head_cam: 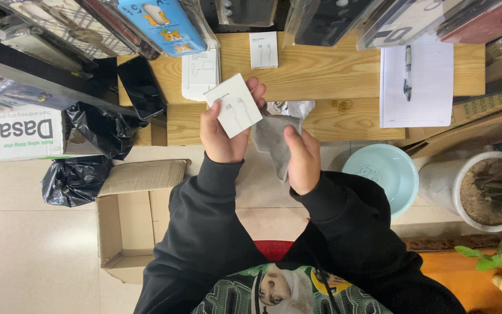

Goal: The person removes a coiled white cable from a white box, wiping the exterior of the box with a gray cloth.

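Gripping a white box (233, 105) and grey cloth (271, 139), hands over wooden counter (321, 75), tiled floor (30, 244) below.

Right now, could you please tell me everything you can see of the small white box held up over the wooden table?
The small white box is flat, square and looks like cardboard, with a faint picture of a cable on its face. It appears closed. It is tilted, held above the wooden table by the left hand, whose fingertips curl over its far edge. The right hand holds a grey cloth against its lower right side.
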